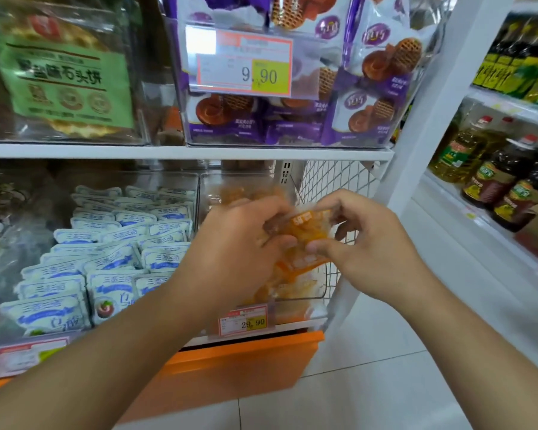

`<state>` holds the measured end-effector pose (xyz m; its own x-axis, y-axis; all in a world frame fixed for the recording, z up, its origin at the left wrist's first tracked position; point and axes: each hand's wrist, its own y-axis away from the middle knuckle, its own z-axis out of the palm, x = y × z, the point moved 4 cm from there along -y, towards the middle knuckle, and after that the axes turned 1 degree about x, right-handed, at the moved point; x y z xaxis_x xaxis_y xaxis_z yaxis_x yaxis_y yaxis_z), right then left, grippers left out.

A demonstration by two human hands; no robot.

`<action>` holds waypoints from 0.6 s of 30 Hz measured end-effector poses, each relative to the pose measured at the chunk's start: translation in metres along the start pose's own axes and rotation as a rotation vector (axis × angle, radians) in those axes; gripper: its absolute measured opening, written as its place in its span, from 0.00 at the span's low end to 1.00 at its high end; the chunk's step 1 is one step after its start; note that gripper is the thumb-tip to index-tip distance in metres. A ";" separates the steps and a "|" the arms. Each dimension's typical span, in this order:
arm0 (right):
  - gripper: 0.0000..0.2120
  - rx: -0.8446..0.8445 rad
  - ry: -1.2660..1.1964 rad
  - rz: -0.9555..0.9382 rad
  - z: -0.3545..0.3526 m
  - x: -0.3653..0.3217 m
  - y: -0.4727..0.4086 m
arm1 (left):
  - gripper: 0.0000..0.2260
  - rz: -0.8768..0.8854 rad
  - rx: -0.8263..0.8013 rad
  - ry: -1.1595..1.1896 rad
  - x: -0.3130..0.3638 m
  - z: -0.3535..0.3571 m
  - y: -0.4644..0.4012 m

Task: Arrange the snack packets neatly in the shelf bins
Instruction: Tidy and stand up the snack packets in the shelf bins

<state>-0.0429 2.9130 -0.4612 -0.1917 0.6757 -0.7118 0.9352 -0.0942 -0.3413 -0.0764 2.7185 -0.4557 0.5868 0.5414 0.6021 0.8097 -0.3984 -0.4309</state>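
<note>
Both my hands hold a bunch of orange snack packets [302, 240] above the clear bin [295, 308] at the right end of the lower shelf. My left hand [239, 243] grips the bunch from the left with curled fingers. My right hand [367, 240] pinches it from the right between thumb and fingers. More orange packets [239, 193] lie blurred deeper in the same bin. A price tag reading 29.90 [246, 321] hangs on the bin's front.
Left of it, a bin holds several pale blue-and-white packets [112, 252]. The upper shelf carries a bin of purple waffle-cookie packets [292, 88] and green-labelled packs [66, 79]. A wire mesh side panel [339, 178] ends the shelf; oil bottles [485, 169] stand on the right-hand shelves.
</note>
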 end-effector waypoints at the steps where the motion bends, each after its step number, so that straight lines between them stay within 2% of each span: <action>1: 0.17 0.023 -0.029 -0.002 -0.001 0.002 -0.001 | 0.13 0.005 0.004 0.013 0.001 0.000 -0.001; 10: 0.17 0.021 -0.130 0.017 0.007 0.009 -0.003 | 0.15 0.015 0.002 -0.002 -0.003 0.003 -0.004; 14: 0.19 -0.139 0.058 0.095 0.022 0.019 0.004 | 0.12 -0.012 -0.119 -0.090 -0.021 0.020 0.002; 16: 0.23 -0.232 0.156 0.052 0.025 0.017 0.007 | 0.12 0.020 -0.172 -0.143 -0.029 0.029 0.008; 18: 0.20 -0.248 0.160 0.002 0.023 0.014 0.005 | 0.12 0.074 -0.189 -0.176 -0.035 0.034 0.011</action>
<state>-0.0480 2.9049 -0.4869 -0.1584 0.7845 -0.5995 0.9836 0.0721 -0.1655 -0.0874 2.7201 -0.5041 0.6496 0.6196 0.4406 0.7588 -0.5639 -0.3258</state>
